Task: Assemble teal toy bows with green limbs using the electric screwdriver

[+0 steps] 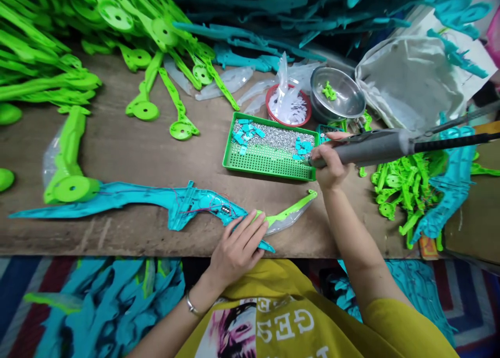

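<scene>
My right hand (331, 162) is wrapped round a grey electric screwdriver (371, 145), whose tip points left over the right end of a green tray (269, 166). Silvery screws (273, 135) and small turquoise pieces (247, 133) lie in that tray. Flat on the right end of a long turquoise plastic shell (136, 195) rests my left hand (241, 243), fingers stretched out. Thin red wires and a small dark component (225, 209) show inside the shell. From under the left fingers a lime-green arm with a clear strip (291, 212) reaches right; its inner end is hidden.
Lime-green parts (35, 45) pile up at the back left, turquoise shells (273, 9) along the back. A red basket (289, 108) of white pieces and a metal bowl (339, 95) stand behind the tray. More green parts (406, 181) lie right. The table edge (156, 254) runs before me.
</scene>
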{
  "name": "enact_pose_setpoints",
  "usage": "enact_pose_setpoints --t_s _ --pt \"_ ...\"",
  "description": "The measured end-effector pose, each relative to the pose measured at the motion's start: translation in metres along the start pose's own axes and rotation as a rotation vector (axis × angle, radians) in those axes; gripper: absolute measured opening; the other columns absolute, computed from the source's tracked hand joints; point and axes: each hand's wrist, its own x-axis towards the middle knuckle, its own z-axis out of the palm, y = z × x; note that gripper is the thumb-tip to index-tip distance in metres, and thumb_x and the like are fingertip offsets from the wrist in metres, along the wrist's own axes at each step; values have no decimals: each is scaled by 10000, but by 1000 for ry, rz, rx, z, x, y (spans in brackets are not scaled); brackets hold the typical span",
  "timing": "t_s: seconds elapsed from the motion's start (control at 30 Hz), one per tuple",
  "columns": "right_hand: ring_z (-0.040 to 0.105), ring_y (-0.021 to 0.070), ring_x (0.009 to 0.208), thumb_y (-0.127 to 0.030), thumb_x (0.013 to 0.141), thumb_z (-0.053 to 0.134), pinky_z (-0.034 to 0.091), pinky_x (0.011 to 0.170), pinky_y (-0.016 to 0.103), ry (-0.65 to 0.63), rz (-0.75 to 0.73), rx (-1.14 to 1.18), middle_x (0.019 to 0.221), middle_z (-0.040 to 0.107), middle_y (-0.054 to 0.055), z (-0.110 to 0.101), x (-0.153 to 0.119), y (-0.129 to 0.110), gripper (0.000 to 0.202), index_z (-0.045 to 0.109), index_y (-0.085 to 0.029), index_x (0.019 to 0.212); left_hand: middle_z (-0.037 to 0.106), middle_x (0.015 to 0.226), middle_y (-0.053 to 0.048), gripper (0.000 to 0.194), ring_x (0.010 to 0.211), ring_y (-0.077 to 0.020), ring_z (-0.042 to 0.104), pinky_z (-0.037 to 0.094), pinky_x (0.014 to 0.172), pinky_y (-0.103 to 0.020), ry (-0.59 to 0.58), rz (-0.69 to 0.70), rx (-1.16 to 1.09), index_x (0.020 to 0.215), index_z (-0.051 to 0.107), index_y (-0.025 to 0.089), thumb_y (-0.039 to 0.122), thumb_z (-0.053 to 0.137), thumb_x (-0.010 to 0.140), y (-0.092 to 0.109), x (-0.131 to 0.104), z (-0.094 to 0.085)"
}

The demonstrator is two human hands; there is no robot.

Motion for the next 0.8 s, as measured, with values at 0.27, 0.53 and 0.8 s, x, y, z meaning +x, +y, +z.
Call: enact_pose_setpoints --t_s 0.27,0.53,0.8 --pt "543 136 456 -354 760 729 468 538 313 -5 21 -47 538 554 -88 4 4 25 246 619 -243 950 672 1383 -173 438 1344 -336 595 432 1100 -477 11 9 -9 1357 594 85 152 586 924 -1 -1 1" --pt "546 142 442 -409 741 734 478 508 311 -41 48 -89 515 530 -89 6 6 31 263 596 -243 891 682 1368 -170 432 1341 -325 599 442 1087 -470 12 8 -3 1346 600 90 145 588 918 0 1 0" --pt "521 129 446 -365 788 751 463 495 299 -77 -3 45 549 516 -77 6 -9 -21 204 628 -271 921 680 1374 -158 459 1351 -316 595 442 1092 -463 12 -5 -1 1376 601 110 164 584 921 2 3 1"
